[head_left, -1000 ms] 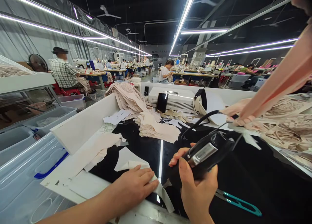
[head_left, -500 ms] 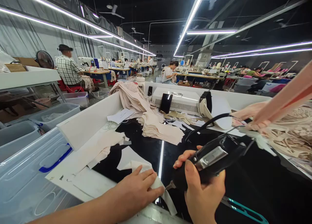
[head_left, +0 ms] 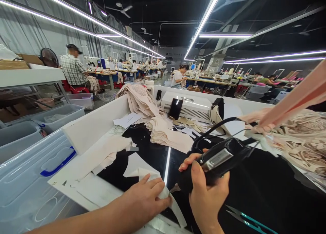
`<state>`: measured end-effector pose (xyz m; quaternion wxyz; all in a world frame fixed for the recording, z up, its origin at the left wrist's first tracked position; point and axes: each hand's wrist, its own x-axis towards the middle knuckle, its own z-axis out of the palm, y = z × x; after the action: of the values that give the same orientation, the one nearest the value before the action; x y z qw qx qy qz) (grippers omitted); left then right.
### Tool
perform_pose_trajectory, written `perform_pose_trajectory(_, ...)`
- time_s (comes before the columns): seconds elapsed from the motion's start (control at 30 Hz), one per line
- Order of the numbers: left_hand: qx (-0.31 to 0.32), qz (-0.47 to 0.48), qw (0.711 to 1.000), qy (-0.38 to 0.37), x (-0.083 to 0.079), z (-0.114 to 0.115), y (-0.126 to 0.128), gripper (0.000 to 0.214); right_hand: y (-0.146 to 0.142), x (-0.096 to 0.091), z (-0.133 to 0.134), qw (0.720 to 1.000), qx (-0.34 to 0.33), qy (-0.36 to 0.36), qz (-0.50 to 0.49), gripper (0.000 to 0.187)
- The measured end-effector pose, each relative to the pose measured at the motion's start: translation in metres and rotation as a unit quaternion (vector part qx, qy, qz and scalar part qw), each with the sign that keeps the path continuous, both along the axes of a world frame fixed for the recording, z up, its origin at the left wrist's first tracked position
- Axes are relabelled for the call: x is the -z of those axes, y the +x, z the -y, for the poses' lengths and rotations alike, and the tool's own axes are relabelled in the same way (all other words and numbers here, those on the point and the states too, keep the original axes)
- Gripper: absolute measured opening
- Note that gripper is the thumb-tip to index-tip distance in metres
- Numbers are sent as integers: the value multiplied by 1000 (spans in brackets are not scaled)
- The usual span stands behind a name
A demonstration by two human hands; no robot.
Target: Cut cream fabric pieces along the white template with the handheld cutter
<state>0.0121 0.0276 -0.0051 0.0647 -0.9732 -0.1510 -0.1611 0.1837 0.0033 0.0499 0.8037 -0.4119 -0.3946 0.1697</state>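
My left hand (head_left: 149, 193) lies with its fingers stretched over a pale cloth piece (head_left: 131, 164), pressing it against the black tabletop (head_left: 247, 183). A narrow curved strip of that cloth sticks out beyond my fingertips. My right hand (head_left: 207, 190) is wrapped round a black corded hand tool (head_left: 216, 162) with a silver plate on its side. The small metal tip of the tool points left, close to the cloth by my left fingers; whether it touches is unclear. Teal thread snips (head_left: 251, 222) lie on the tabletop right of my right hand.
Stacked beige fabric pieces (head_left: 170, 135) lie ahead, before a white vented machine (head_left: 188, 105) and a phone (head_left: 175, 108). A pink cloth strip (head_left: 287, 98) runs up from the tool. Cut fabric (head_left: 305, 135) is heaped at right. Clear bins (head_left: 33, 179) stand left. People sit at sewing machines beyond.
My right hand and the tool have moved slightly left. More of the thread snips now shows. My left hand stays on the cloth, and the view has shifted a little.
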Motion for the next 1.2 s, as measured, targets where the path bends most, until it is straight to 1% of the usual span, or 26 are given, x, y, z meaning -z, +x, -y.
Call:
perform_pose_trajectory(0.13,3,11,1000,-27,0,-1,-1,30,-1,-4,-4,1000,6,-8,-10,30)
perform_pose_trajectory(0.23,4,18,999,-39,-1,-1,-2,31,-2,-6,-7,1000,-5,1,-8,30)
perform_pose_trajectory(0.53,3,-2,998,-60,-3,-2,0,32,-5,-2,-11,1000,-18,1,10,26)
perform_pose_trajectory(0.67,-1,-11,998,-56,-3,-2,-1,35,-6,-5,-14,1000,-29,9,-6,28)
perform_pose_trajectory(0.8,2,-19,999,-42,0,-2,-2,35,-8,-4,-17,999,-42,14,-14,32)
perform_pose_trajectory(0.9,4,-7,999,-38,3,-2,-1,35,-10,-3,-18,999,-44,12,-10,28)
perform_pose_trajectory(1.0,8,-4,999,-39,2,-2,-1,35,-11,-2,-19,999,-39,6,-2,26)
perform_pose_trajectory(1.07,11,-6,998,-63,-1,-4,-3,39,-10,-1,-21,999,-38,2,2,28)
perform_pose_trajectory(1.13,11,-6,994,-112,-7,-9,-7,45,-8,0,-23,999,-37,-2,4,28)
perform_pose_trajectory(1.2,19,2,989,-150,-13,-17,-13,43,-5,0,-24,999,-39,-2,7,29)
